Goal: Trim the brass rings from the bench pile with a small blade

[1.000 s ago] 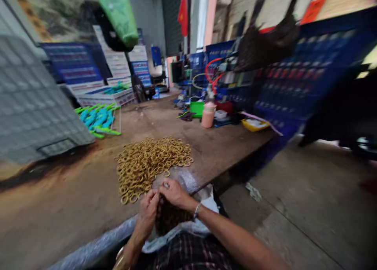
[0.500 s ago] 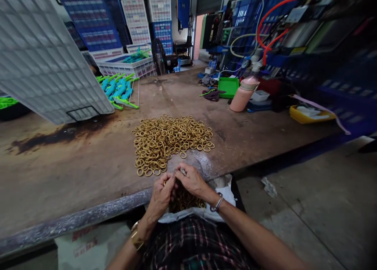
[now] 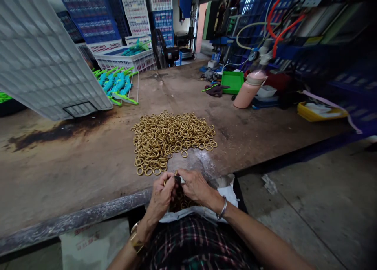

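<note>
Dim, flat indoor light. Pale sheen on table [image 3: 253, 138] just beyond left hand [image 3: 161, 193] and right hand [image 3: 198, 185]; deep shadow far right of both. Wide-angle stretch at edges, fingers slightly soft.

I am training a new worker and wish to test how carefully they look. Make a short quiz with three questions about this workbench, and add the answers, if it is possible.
1. What is heaped on the table?
A) Bolts
B) Gold-coloured rings
C) Coins

2. True or false: in this view, the pink bottle appears between the green tray and the yellow tray.

3. Fill in the blank: the silver-coloured bracelet is on the wrist of the ____ hand.

Key: 1. B; 2. True; 3. right
</note>
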The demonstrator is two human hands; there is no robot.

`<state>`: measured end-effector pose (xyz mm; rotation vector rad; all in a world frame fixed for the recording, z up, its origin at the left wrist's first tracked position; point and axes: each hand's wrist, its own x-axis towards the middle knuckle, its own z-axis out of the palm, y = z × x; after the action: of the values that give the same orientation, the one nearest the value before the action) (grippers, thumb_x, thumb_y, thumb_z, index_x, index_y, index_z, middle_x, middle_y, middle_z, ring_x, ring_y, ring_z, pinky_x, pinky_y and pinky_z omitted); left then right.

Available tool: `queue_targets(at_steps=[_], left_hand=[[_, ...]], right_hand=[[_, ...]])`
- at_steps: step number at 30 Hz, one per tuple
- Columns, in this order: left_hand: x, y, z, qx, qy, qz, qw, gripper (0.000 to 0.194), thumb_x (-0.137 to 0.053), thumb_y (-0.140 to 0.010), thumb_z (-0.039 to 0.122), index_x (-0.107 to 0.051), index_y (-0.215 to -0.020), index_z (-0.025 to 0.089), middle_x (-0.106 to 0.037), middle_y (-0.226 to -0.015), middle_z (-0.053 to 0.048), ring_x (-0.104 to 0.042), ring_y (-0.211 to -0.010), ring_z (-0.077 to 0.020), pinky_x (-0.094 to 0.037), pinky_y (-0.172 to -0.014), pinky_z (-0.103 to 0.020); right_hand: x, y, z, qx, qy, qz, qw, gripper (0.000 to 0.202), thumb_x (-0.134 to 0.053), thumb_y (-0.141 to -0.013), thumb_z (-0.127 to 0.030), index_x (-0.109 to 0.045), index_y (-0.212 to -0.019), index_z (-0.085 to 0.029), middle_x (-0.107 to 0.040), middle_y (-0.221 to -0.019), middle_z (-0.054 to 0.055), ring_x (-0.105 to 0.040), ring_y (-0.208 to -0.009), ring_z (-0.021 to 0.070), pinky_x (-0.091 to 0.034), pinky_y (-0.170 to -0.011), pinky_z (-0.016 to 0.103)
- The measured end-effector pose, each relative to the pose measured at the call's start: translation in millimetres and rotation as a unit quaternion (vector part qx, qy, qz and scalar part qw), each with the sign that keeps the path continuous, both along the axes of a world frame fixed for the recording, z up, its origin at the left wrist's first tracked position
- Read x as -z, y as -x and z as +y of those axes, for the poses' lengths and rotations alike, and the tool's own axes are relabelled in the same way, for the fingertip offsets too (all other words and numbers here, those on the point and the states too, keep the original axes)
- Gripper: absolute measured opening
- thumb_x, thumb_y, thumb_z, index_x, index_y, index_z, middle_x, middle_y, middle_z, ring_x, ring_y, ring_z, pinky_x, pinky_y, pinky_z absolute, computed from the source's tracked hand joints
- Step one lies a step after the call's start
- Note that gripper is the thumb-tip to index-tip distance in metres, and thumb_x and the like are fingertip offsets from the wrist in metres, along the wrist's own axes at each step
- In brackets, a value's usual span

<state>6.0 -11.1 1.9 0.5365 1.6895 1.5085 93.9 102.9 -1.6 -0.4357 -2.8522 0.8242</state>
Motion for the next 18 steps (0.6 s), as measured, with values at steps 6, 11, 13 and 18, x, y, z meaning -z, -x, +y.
queue_targets(at_steps=[6,11,13,18], left_hand=[[-2.4,-2.1,-0.3,-0.004,0.014,0.025,1.000,0.028,-0.050,-0.077,0.045,-0.051,-0.070,0.017,-0.043,-0.045,0.007,-0.036,-0.037,-0.0056,-0.029,-0.038,-0.017],[3.7,-0.7,1.4,-0.013,0.008,0.049,0.999,0.028,-0.050,-0.077,0.044,-0.050,-0.069,0.017,-0.044,-0.047,0.007,-0.035,-0.037,-0.0061,-0.028,-0.038,-0.018],[3.7,-0.8,1.2,-0.014,-0.003,0.065,0.998,0.027,-0.049,-0.077,0.043,-0.050,-0.068,0.018,-0.044,-0.048,0.007,-0.035,-0.038,-0.0062,-0.029,-0.039,-0.018],[-18.5,-15.1,-7.9,0.034,0.005,0.064,0.997,0.030,-0.049,-0.078,0.043,-0.049,-0.062,0.018,-0.040,-0.045,0.006,-0.034,-0.039,-0.0064,-0.027,-0.039,-0.019]], right_hand=[[0.7,2.5,-2.2,0.005,-0.018,-0.062,0.998,0.023,-0.039,-0.075,-0.010,-0.054,-0.092,-0.016,-0.063,-0.079,0.005,-0.055,-0.068,0.0150,-0.028,-0.059,0.024],[-6.2,5.1,-4.9,0.025,-0.018,-0.110,0.993,0.024,-0.038,-0.079,-0.011,-0.054,-0.097,-0.015,-0.065,-0.085,0.007,-0.058,-0.072,0.0155,-0.031,-0.060,0.024],[-6.2,6.9,-6.0,0.029,-0.022,-0.115,0.993,0.023,-0.038,-0.081,-0.014,-0.054,-0.098,-0.015,-0.065,-0.088,0.008,-0.059,-0.074,0.0162,-0.032,-0.061,0.024],[-3.7,12.3,5.5,0.079,-0.057,-0.145,0.985,0.024,-0.037,-0.080,-0.012,-0.055,-0.096,-0.013,-0.066,-0.082,0.012,-0.060,-0.070,0.0201,-0.034,-0.059,0.027]])
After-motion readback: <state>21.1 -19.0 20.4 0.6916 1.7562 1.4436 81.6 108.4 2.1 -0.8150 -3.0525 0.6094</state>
